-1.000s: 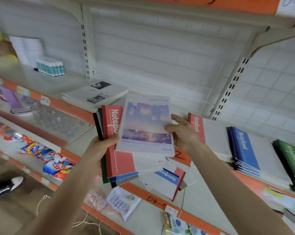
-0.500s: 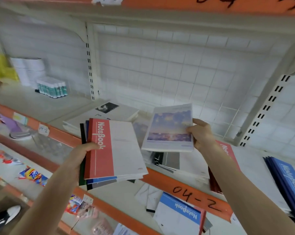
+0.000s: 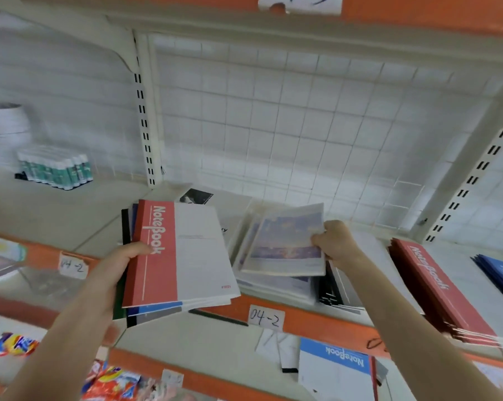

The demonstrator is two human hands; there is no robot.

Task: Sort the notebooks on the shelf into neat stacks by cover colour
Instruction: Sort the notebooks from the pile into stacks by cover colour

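My left hand grips a pile of notebooks by its spine side, a red-and-white "NoteBook" cover on top with blue, grey and black ones beneath. My right hand pinches a notebook with a sunset-sky picture cover by its right edge, holding it low over a stack of matching picture notebooks on the shelf. A red notebook stack lies to the right, and a blue stack at the far right edge.
A white-covered stack lies behind the held pile, and black notebooks beside the picture stack. On the lower shelf lies a blue-and-white notebook. Green-capped tubes stand far left. A wire grid backs the shelf.
My right hand has carried the picture notebook down and to the right, from mid-air onto the picture stack. The view has tilted up, and my left hand keeps its pile.
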